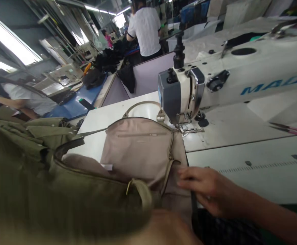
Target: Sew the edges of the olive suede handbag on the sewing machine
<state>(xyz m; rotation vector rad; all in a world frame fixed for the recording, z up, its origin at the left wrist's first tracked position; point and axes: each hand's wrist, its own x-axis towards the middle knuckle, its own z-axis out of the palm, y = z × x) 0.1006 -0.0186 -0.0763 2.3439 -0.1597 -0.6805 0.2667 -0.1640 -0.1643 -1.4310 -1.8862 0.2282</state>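
Observation:
An olive-green bag with a pinkish-beige lining point(138, 149) lies spread open on the sewing machine table, its zipper running round the opening. My right hand point(212, 190) is at the bag's right side, fingers closed together on the lining near the dark edge. At the bottom of the view my left hand point(170, 228) is smeared by motion against the bag's green outer cloth, its fingers not discernible. One strap handle point(143, 103) arches at the far side, and another strap point(143, 194) loops near my left hand. The machine's needle and presser foot point(180, 127) stand at the bag's far right edge.
The white sewing machine point(240, 78) fills the right side. Pink-handled scissors point(291, 129) lie on its bed, above a ruler strip point(258, 166). Folded green cloth point(38, 132) is piled at left. A person in white point(145, 30) stands behind; another person point(28, 95) works at left.

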